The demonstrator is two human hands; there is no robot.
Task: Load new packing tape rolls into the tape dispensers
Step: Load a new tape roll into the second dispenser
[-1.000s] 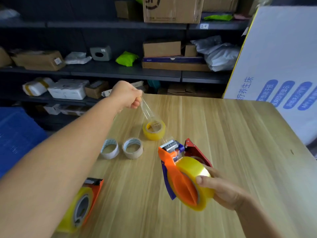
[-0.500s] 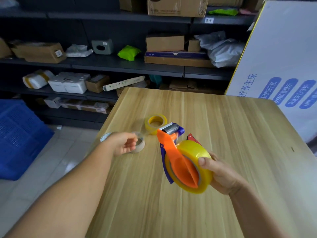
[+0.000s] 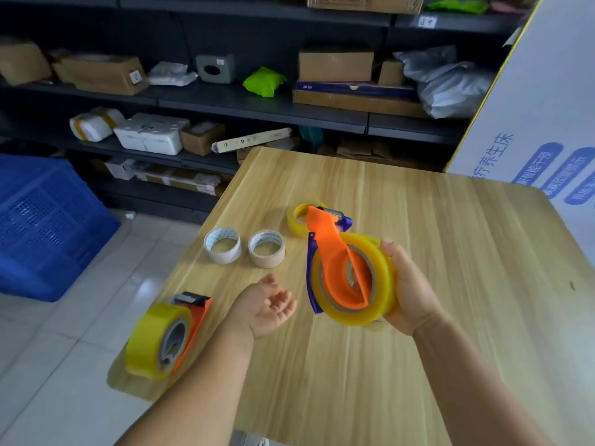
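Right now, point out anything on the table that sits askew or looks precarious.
The loaded orange tape dispenser lies on its side at the near left corner of the wooden table, its yellow roll reaching the edge, so it could slip off. The two pale empty tape cores and the small yellow tape roll sit flat.

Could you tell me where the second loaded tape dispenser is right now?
In the head view it lies on its side at the table's near-left corner, left of the open left hand: the second dispenser.
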